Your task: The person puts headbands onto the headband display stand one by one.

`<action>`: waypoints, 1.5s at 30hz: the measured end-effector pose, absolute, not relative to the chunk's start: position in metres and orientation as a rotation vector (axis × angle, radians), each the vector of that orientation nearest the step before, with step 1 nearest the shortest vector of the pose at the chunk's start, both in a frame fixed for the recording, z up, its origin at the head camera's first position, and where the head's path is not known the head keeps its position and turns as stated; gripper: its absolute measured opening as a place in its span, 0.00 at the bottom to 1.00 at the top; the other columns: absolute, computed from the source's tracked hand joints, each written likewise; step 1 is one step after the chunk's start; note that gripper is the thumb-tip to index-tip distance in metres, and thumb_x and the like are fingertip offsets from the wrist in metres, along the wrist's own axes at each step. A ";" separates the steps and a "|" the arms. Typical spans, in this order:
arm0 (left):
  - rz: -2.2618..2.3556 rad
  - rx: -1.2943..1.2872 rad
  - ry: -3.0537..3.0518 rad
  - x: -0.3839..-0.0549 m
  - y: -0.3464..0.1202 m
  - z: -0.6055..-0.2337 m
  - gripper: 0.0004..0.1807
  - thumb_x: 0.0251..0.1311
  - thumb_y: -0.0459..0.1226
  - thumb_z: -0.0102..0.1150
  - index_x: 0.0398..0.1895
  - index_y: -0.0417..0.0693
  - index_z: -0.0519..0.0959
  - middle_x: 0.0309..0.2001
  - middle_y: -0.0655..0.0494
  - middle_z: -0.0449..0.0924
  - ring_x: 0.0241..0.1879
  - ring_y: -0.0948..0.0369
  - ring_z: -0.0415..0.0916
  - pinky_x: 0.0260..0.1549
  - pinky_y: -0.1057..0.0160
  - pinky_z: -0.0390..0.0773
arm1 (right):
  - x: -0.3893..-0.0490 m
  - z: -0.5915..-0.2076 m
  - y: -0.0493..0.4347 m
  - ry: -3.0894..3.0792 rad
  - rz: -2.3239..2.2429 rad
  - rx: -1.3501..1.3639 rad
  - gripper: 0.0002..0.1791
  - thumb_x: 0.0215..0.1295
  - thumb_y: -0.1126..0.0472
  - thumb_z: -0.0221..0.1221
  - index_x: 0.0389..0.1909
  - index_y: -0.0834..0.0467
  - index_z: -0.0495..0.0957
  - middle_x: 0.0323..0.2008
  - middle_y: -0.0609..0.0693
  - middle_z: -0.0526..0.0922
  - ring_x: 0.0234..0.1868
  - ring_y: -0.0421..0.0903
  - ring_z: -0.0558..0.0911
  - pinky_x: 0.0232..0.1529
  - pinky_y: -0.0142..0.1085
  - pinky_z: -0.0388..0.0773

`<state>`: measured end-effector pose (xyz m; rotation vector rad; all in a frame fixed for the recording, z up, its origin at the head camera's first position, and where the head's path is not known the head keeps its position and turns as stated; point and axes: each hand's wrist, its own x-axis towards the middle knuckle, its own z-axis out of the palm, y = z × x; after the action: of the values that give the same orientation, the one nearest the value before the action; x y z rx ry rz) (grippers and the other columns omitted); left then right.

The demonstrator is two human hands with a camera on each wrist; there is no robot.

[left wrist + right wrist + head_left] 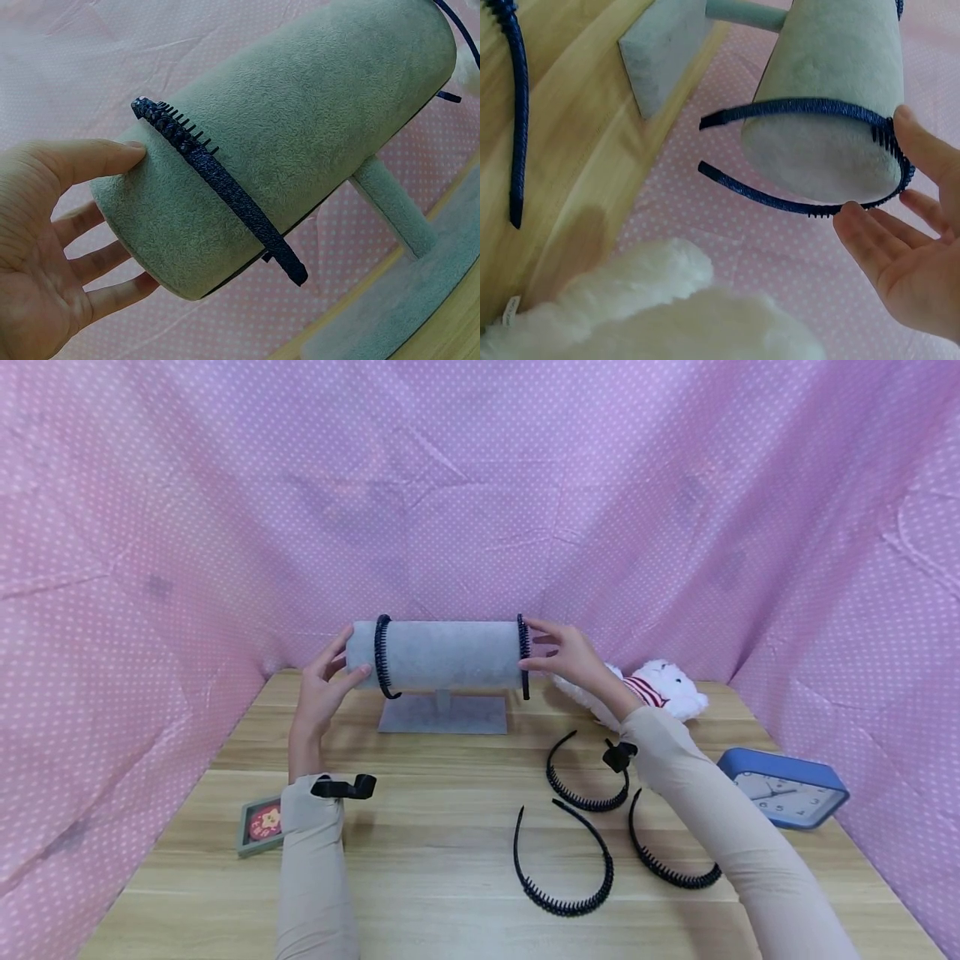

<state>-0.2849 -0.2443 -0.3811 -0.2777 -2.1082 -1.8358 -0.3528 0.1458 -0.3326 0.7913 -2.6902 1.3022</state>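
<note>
A grey plush headband display stand (pixel 450 653) stands at the back of the table, its roll lying crosswise on a post and flat base. One dark toothed headband (pixel 382 656) sits around the roll near its left end. My left hand (pixel 321 692) holds that end, thumb on the front and fingers around the end face. At the right end, my right hand (pixel 566 653) grips a second headband (pixel 802 107) between thumb and fingers. In the right wrist view this headband is partly around the roll's end, with one arm beyond the end face.
Three dark headbands lie on the wooden table: one behind (pixel 588 802), one in front (pixel 566 906), one at right (pixel 675 877), partly under my right sleeve. A white plush toy (pixel 667 689) lies behind the right arm. A blue clock (pixel 787 789) stands right; a small framed picture (pixel 262 822) lies left.
</note>
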 end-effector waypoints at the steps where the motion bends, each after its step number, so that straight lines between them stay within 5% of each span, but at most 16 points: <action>1: -1.837 -0.276 -2.108 -0.285 -0.244 -0.381 0.37 0.67 0.27 0.61 0.78 0.46 0.62 0.79 0.44 0.58 0.66 0.52 0.64 0.48 0.77 0.79 | -0.354 -0.331 0.146 -2.698 1.296 0.808 0.44 0.59 0.63 0.73 0.76 0.58 0.65 0.74 0.61 0.68 0.68 0.64 0.75 0.66 0.52 0.76; 15: -1.844 -0.269 -2.102 -0.286 -0.244 -0.382 0.36 0.66 0.27 0.61 0.77 0.46 0.63 0.78 0.43 0.59 0.66 0.52 0.65 0.47 0.77 0.79 | -0.365 -0.316 0.152 -2.806 1.171 1.023 0.39 0.66 0.62 0.68 0.76 0.60 0.63 0.75 0.61 0.66 0.72 0.63 0.69 0.71 0.58 0.69; 25: -1.820 -0.286 -2.086 -0.304 -0.253 -0.403 0.38 0.66 0.29 0.63 0.78 0.55 0.64 0.78 0.49 0.61 0.66 0.53 0.65 0.48 0.76 0.78 | -0.373 -0.306 0.157 -2.814 1.179 1.103 0.35 0.68 0.66 0.65 0.74 0.64 0.65 0.74 0.63 0.67 0.72 0.66 0.69 0.72 0.58 0.68; 45: -1.824 -0.285 -2.080 -0.305 -0.253 -0.403 0.38 0.66 0.30 0.64 0.78 0.56 0.64 0.78 0.49 0.62 0.64 0.56 0.65 0.47 0.78 0.79 | -0.372 -0.300 0.146 -2.906 1.114 0.911 0.37 0.63 0.61 0.71 0.72 0.57 0.70 0.72 0.57 0.71 0.76 0.59 0.66 0.76 0.55 0.61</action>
<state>-0.3046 -0.2533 -0.4027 -0.2853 -2.0805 -1.8236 -0.3716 0.1458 -0.3004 0.9111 -2.9060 1.1141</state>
